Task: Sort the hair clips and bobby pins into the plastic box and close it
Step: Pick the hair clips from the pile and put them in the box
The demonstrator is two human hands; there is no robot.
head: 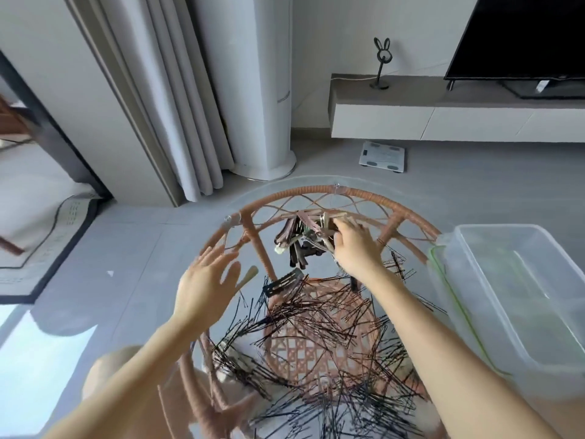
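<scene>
A round glass-topped rattan table carries a wide scatter of black bobby pins. At its far side lies a heap of brown and beige hair clips. My right hand reaches into that heap and grips a bunch of clips. Left of the pile, my left hand hovers above the table edge with fingers spread and nothing in it. A single dark clip and a beige clip lie near it. The clear plastic box stands open on the right with nothing visible inside.
A tall white floor unit and grey curtains stand beyond the table. A bathroom scale lies on the grey tile floor. A low TV cabinet with a rabbit ornament runs along the right wall. A rug lies at the left.
</scene>
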